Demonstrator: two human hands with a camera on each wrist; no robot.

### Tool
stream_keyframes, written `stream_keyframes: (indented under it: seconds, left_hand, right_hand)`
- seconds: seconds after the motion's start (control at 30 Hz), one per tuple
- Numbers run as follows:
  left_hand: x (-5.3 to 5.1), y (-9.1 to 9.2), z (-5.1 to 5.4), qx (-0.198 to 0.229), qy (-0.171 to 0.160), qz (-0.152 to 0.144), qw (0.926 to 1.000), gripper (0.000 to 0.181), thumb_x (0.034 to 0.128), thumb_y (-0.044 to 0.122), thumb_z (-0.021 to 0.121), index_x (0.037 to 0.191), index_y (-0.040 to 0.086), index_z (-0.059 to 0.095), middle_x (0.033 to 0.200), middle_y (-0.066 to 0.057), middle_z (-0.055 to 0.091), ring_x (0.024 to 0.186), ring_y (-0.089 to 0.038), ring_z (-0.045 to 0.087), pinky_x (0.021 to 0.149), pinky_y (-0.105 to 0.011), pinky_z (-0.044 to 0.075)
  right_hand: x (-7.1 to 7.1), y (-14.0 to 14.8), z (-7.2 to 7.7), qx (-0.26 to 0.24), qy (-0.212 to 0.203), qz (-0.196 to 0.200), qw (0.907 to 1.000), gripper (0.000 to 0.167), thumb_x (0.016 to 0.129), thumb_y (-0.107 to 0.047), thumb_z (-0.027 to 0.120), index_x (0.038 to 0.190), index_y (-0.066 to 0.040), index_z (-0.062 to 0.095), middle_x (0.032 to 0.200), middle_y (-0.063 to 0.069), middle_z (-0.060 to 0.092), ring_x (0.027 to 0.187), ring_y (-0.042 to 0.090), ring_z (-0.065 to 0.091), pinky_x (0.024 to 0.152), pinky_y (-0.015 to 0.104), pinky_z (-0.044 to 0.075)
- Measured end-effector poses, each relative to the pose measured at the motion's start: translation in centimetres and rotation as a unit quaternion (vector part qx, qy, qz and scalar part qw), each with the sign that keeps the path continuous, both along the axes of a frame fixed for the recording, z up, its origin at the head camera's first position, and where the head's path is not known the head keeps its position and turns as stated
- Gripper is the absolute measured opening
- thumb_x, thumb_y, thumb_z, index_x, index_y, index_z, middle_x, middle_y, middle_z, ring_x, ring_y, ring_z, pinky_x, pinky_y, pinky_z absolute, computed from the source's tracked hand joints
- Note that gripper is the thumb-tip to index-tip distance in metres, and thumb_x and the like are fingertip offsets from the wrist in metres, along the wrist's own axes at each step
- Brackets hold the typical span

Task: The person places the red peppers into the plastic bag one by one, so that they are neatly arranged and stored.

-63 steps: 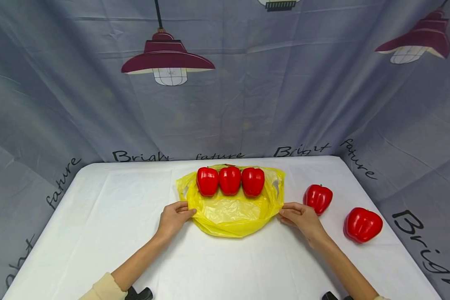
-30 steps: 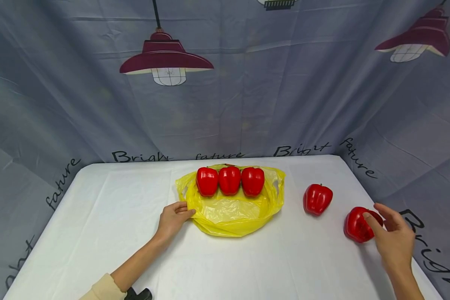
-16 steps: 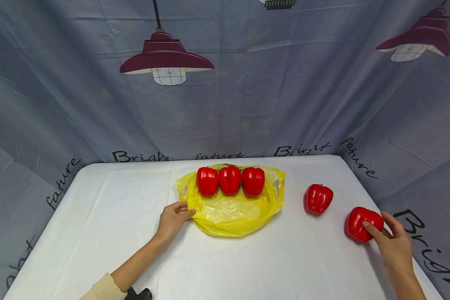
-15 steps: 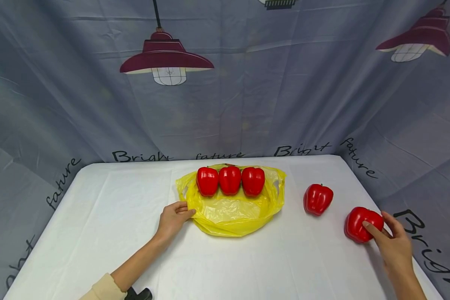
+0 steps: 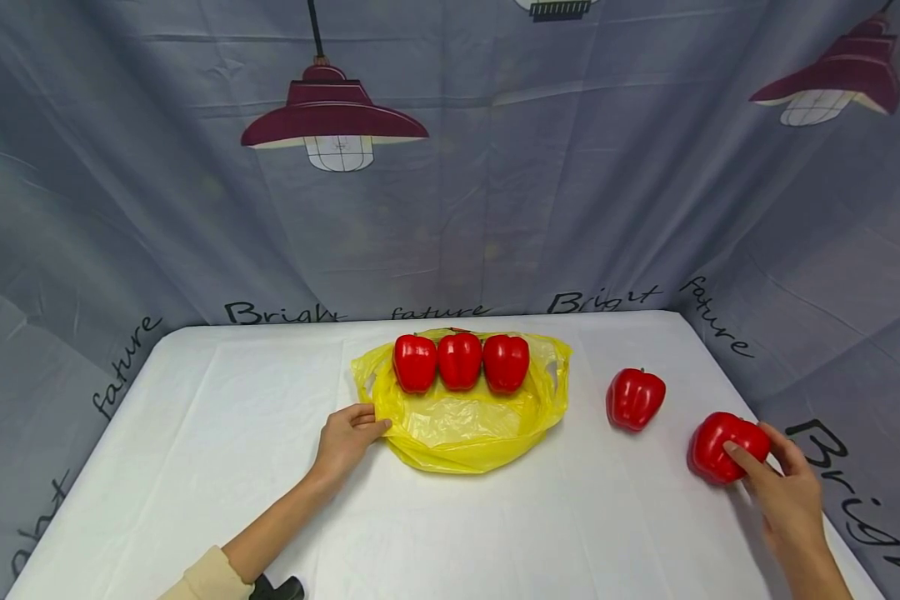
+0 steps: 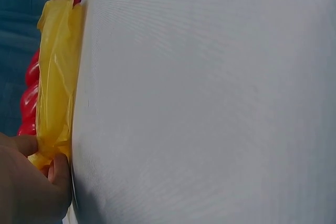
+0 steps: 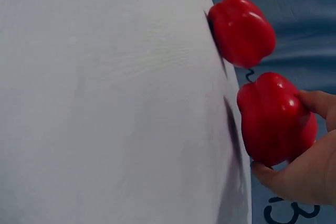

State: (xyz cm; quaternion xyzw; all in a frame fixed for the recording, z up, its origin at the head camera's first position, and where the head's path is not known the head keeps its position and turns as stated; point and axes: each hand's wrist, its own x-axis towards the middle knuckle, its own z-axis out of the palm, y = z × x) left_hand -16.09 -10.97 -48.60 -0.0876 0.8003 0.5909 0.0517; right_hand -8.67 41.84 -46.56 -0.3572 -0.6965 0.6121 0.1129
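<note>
A yellow plastic bag [image 5: 461, 454] lies spread with its mouth wide, three red bell peppers [image 5: 460, 362] side by side at its back. My left hand [image 5: 345, 442] pinches the bag's left edge; the left wrist view shows the plastic [image 6: 55, 77] between thumb and fingers. At the table's right, my right hand [image 5: 791, 500] grips a red pepper [image 5: 720, 446] from its right side. In the right wrist view, thumb and fingers hold that pepper [image 7: 273, 121] at opposite sides. Another red pepper [image 5: 635, 400] lies between it and the bag, touched by neither hand.
The white table [image 5: 495, 533] reaches back to a grey-blue curtain [image 5: 450, 208] printed with lamps and lettering. A black object [image 5: 277, 588] shows at the front edge beside the left sleeve [image 5: 210, 575].
My right hand has left the bag's right edge, moved right and taken hold of the far-right pepper. My left hand has stayed at the bag.
</note>
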Motion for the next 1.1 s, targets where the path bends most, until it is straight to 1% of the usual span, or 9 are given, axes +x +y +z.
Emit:
stream_keyframes:
  seconds: [0.07, 0.17, 0.2, 0.27, 0.4, 0.53, 0.77, 0.93, 1.1]
  left_hand:
    - [0.0, 0.0, 0.0, -0.002, 0.0, 0.0, 1.0, 0.043, 0.0875, 0.016, 0.077, 0.123, -0.007, 0.065, 0.108, -0.014, 0.07, 0.102, -0.027, 0.066, 0.084, -0.032, 0.056]
    - [-0.1, 0.0, 0.0, -0.004, -0.002, 0.003, 1.0, 0.043, 0.0875, 0.016, 0.077, 0.123, -0.006, 0.065, 0.107, -0.013, 0.07, 0.101, -0.026, 0.066, 0.083, -0.031, 0.056]
    - [-0.1, 0.0, 0.0, -0.005, 0.0, 0.003, 1.0, 0.043, 0.0876, 0.016, 0.077, 0.123, -0.006, 0.065, 0.107, -0.013, 0.07, 0.101, -0.027, 0.066, 0.083, -0.031, 0.056]
    - [-0.1, 0.0, 0.1, -0.006, 0.001, 0.004, 1.0, 0.043, 0.0877, 0.016, 0.076, 0.122, -0.006, 0.065, 0.107, -0.013, 0.07, 0.101, -0.026, 0.065, 0.083, -0.03, 0.056]
    - [-0.1, 0.0, 0.1, -0.013, 0.002, 0.003, 0.9999, 0.042, 0.0877, 0.017, 0.076, 0.121, -0.006, 0.066, 0.106, -0.012, 0.071, 0.1, -0.026, 0.066, 0.083, -0.031, 0.056]
    - [-0.1, 0.0, -0.1, -0.017, 0.002, 0.001, 0.9999, 0.041, 0.0877, 0.017, 0.076, 0.12, -0.005, 0.067, 0.104, -0.011, 0.071, 0.1, -0.025, 0.066, 0.084, -0.033, 0.056]
    - [-0.3, -0.1, -0.3, -0.022, 0.005, 0.002, 0.9997, 0.037, 0.0878, 0.016, 0.076, 0.117, -0.005, 0.068, 0.101, -0.009, 0.071, 0.098, -0.024, 0.066, 0.083, -0.032, 0.055]
    - [-0.3, 0.0, -0.3, -0.018, 0.009, 0.003, 0.9998, 0.034, 0.0876, 0.016, 0.076, 0.114, -0.003, 0.069, 0.097, -0.008, 0.071, 0.094, -0.022, 0.065, 0.08, -0.029, 0.055]
    - [-0.2, 0.0, -0.4, -0.006, 0.018, 0.003, 0.9998, 0.031, 0.0878, 0.015, 0.076, 0.113, -0.001, 0.069, 0.096, -0.007, 0.071, 0.091, -0.02, 0.065, 0.075, -0.023, 0.053]
  right_hand:
    - [0.0, -0.2, 0.4, -0.009, 0.016, -0.004, 0.9998, 0.08, 0.09, -0.03, 0.075, 0.157, -0.033, 0.031, 0.165, -0.009, 0.016, 0.149, 0.022, 0.018, 0.091, 0.018, 0.043]
    - [-0.1, -0.8, 1.2, -0.02, 0.046, 0.001, 0.9987, 0.081, 0.088, -0.026, 0.078, 0.157, -0.031, 0.034, 0.164, -0.008, 0.019, 0.144, 0.017, 0.023, 0.072, 0.007, 0.047]
    - [-0.1, -1.1, 1.5, -0.02, 0.053, 0.005, 0.9984, 0.081, 0.088, -0.026, 0.078, 0.156, -0.03, 0.035, 0.163, -0.008, 0.02, 0.142, 0.016, 0.026, 0.072, 0.006, 0.047]
    - [-0.2, -1.9, 2.1, -0.017, 0.07, 0.019, 0.9972, 0.079, 0.089, -0.023, 0.078, 0.156, -0.029, 0.036, 0.163, -0.006, 0.023, 0.135, 0.014, 0.032, 0.065, 0.005, 0.048]
    - [-0.3, -3.7, 3.3, 0.006, 0.102, 0.065, 0.9927, 0.074, 0.091, -0.018, 0.075, 0.155, -0.027, 0.039, 0.159, 0.0, 0.029, 0.117, 0.006, 0.043, 0.067, 0.005, 0.048]
    - [-0.6, -5.6, 4.4, 0.026, 0.15, 0.119, 0.9811, 0.07, 0.092, -0.011, 0.072, 0.154, -0.023, 0.041, 0.152, 0.006, 0.034, 0.107, 0.002, 0.048, 0.07, 0.007, 0.05]
    - [-1.4, -9.2, 6.2, 0.083, 0.197, 0.216, 0.9526, 0.066, 0.093, -0.006, 0.07, 0.153, -0.015, 0.043, 0.146, 0.004, 0.042, 0.114, 0.005, 0.049, 0.076, 0.011, 0.051]
    - [-2.1, -12.2, 7.1, 0.127, 0.199, 0.266, 0.9344, 0.066, 0.093, -0.006, 0.07, 0.152, -0.013, 0.043, 0.14, -0.002, 0.046, 0.118, 0.011, 0.047, 0.076, 0.016, 0.054]
    - [-2.7, -15.1, 7.6, 0.127, 0.184, 0.313, 0.9231, 0.068, 0.092, -0.011, 0.073, 0.152, -0.014, 0.042, 0.141, 0.004, 0.047, 0.119, 0.016, 0.047, 0.077, 0.023, 0.057]
